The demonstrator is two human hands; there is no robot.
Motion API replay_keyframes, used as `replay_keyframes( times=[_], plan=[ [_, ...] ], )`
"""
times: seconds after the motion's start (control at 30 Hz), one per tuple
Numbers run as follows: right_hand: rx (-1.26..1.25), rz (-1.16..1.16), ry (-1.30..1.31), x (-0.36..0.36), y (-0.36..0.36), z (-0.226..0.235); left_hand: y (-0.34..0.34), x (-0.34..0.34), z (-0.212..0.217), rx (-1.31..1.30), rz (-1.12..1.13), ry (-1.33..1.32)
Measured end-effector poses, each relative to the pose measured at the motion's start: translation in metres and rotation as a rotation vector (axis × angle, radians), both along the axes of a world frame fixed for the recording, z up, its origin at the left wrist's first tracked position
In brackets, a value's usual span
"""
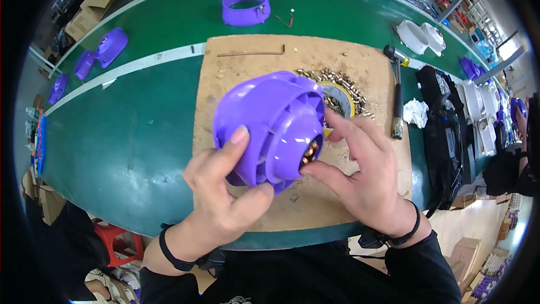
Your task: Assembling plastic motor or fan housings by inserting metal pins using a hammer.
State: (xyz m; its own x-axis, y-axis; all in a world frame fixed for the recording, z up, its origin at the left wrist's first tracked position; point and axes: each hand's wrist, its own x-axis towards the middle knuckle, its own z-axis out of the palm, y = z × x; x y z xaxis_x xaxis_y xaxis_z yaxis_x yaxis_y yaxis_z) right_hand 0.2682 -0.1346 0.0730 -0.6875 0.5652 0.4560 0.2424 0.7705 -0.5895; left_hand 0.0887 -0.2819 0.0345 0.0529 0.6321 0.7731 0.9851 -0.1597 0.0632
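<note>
A glossy purple plastic fan housing (247, 107) is tilted above the brown cardboard sheet (225, 67), and copper-coloured parts (309, 153) show inside its round opening. My left hand (222, 183) grips the housing from the near left, thumb and fingers pressed against its side. On the right, my right hand (365, 157) has its thumb at the rim of the opening and its fingers at the outer edge. A small yellow piece (328, 132) shows beside those fingers. Behind the housing lies a roll of tape (350, 101) with small brass-coloured fittings (360, 91) inside and around it.
A bent rod (250, 53) lies on the cardboard's far part. Beyond it stands a purple ring (246, 22) with a thin wire. A hammer (397, 95), crumpled white paper (415, 113) and a black bag (441, 135) are at the right. More purple housings (111, 48) sit far left.
</note>
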Motion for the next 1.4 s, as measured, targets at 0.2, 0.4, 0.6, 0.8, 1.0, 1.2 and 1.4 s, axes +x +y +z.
replay_keyframes(
  times=[0.2, 0.4, 0.6, 0.8, 1.0, 1.2, 1.4],
  plan=[
    [0.165, -0.010, 0.006, 0.012, -0.011, -0.002, -0.002, 0.008, 0.002, -0.025, -0.063, -0.077],
    [0.152, 0.043, 0.004, 0.009, -0.013, -0.006, -0.011, 0.020, -0.002, -0.037, -0.069, -0.202],
    [0.124, 0.067, -0.021, 0.010, -0.006, -0.007, -0.010, 0.028, -0.005, -0.025, -0.034, -0.185],
    [0.123, 0.072, 0.016, 0.009, -0.004, -0.011, -0.014, 0.029, -0.002, -0.084, -0.037, -0.195],
    [0.091, 0.068, -0.021, 0.014, -0.005, -0.014, -0.012, 0.034, -0.015, -0.047, -0.034, -0.192],
    [0.032, 0.047, -0.028, 0.016, -0.006, -0.017, -0.011, 0.033, -0.012, -0.119, -0.073, -0.212],
    [0.037, 0.087, 0.008, 0.014, 0.001, -0.013, -0.002, 0.029, -0.005, -0.008, -0.042, -0.124]
  ],
)
